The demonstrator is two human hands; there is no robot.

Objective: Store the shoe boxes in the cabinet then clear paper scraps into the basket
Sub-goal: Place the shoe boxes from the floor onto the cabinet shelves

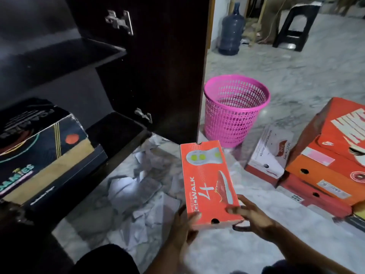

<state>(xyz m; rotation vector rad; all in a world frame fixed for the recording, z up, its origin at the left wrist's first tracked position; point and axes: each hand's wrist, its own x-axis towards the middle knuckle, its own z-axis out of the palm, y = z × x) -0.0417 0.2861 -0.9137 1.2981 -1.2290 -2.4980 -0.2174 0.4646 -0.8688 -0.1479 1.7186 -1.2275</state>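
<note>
An orange shoe box (207,178) printed with a shoe picture hovers above the floor at centre. My left hand (184,226) grips its near left corner and my right hand (250,214) grips its near right corner. The dark cabinet (154,72) stands open at left, and a dark printed shoe box (41,147) lies on its lower shelf. A stack of orange shoe boxes (333,161) sits on the floor at right, beside a white and red shoe box (270,155). White paper scraps (138,190) litter the floor under the held box. The pink basket (235,107) stands beside the cabinet door.
The open cabinet door (167,56) juts out between the shelves and the basket. A large blue water bottle (232,30) and a black plastic stool (296,26) stand far back on the marble floor. My knee (106,260) shows at the bottom edge.
</note>
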